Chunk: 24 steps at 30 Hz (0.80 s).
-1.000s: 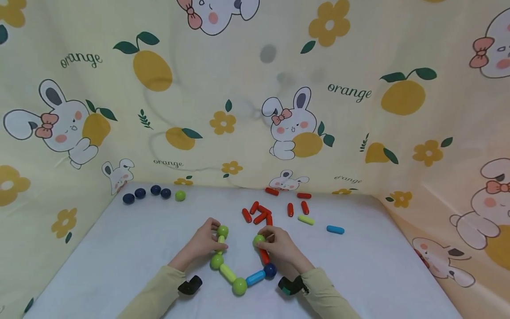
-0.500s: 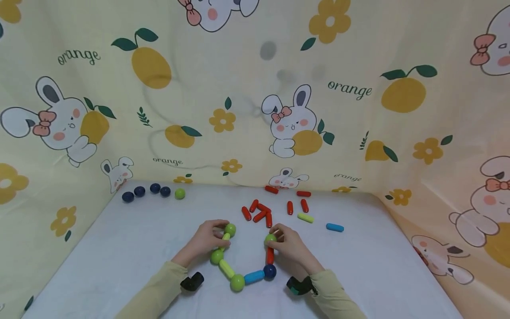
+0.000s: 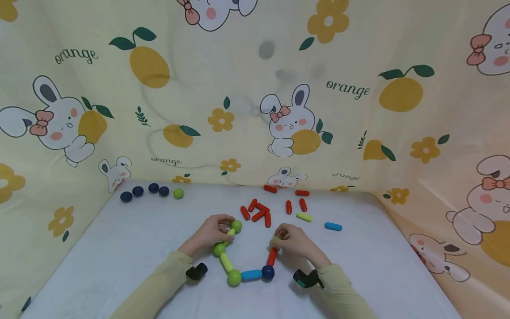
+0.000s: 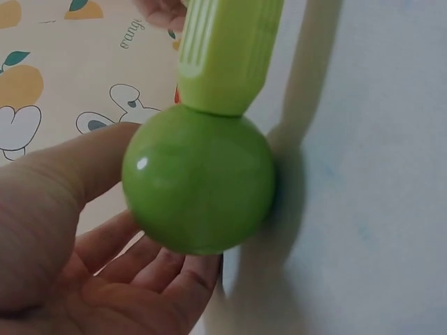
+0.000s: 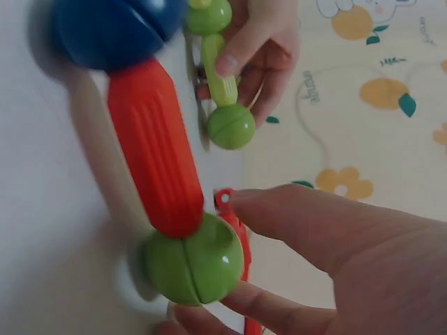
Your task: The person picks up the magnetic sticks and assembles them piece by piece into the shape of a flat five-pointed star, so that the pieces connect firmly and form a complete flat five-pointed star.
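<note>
An open U-shaped chain of balls and rods lies on the table. In the head view its left arm has a green end ball [image 3: 237, 226], a corner green ball [image 3: 218, 249] and a yellow-green rod [image 3: 226, 262]. My left hand [image 3: 210, 232] pinches the rod beside that end ball, thumb on top, as the right wrist view shows. A front green ball [image 3: 234, 278], blue rod [image 3: 252, 275] and navy ball [image 3: 268, 272] form the base. A red rod [image 3: 272, 257] rises to the right end green ball [image 5: 195, 265], gripped by my right hand [image 3: 296, 241] and partly hidden by its fingers.
Several loose red rods [image 3: 258, 215] lie beyond the chain, with a yellow-green rod [image 3: 304, 217] and a blue rod [image 3: 333, 226] to their right. Several navy balls [image 3: 137, 191] and a green ball [image 3: 178, 193] sit at the back left. A patterned curtain [image 3: 239, 88] encloses the table.
Both hands have shifted right, each carrying its end of the chain. The right arm of the chain now tilts outward instead of inward, and the left arm's end ball leans further right.
</note>
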### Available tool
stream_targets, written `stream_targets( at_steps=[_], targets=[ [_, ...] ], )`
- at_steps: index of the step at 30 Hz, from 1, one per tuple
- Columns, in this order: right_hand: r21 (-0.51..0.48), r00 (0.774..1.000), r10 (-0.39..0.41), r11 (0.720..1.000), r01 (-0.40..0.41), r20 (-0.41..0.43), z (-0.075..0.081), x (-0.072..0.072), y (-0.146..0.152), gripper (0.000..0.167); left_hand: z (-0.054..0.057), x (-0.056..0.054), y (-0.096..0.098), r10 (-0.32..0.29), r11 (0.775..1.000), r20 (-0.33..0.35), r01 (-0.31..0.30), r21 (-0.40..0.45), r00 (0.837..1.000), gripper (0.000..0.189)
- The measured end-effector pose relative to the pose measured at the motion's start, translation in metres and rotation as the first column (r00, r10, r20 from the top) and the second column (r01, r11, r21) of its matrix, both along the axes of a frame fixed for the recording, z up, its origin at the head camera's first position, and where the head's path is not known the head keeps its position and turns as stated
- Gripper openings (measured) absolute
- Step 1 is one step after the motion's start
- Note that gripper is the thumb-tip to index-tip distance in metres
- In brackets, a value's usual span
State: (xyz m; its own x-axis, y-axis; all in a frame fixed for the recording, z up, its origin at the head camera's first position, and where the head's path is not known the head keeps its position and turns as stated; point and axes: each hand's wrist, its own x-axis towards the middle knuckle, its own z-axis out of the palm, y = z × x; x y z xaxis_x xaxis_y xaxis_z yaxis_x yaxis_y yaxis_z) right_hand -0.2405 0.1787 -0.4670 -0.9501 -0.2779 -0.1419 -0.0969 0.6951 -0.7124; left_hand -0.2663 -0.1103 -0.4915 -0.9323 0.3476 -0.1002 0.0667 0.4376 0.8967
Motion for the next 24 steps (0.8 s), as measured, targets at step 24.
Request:
stream_targets(
  at_steps=[24],
  targets=[
    [0.125, 0.998, -0.003, 0.992, 0.012, -0.067, -0.002, -0.066, -0.027, 0.034, -0.004, -0.004, -0.002, -0.021, 1.000, 0.022, 0.021, 0.003, 1.000, 0.052]
  ],
)
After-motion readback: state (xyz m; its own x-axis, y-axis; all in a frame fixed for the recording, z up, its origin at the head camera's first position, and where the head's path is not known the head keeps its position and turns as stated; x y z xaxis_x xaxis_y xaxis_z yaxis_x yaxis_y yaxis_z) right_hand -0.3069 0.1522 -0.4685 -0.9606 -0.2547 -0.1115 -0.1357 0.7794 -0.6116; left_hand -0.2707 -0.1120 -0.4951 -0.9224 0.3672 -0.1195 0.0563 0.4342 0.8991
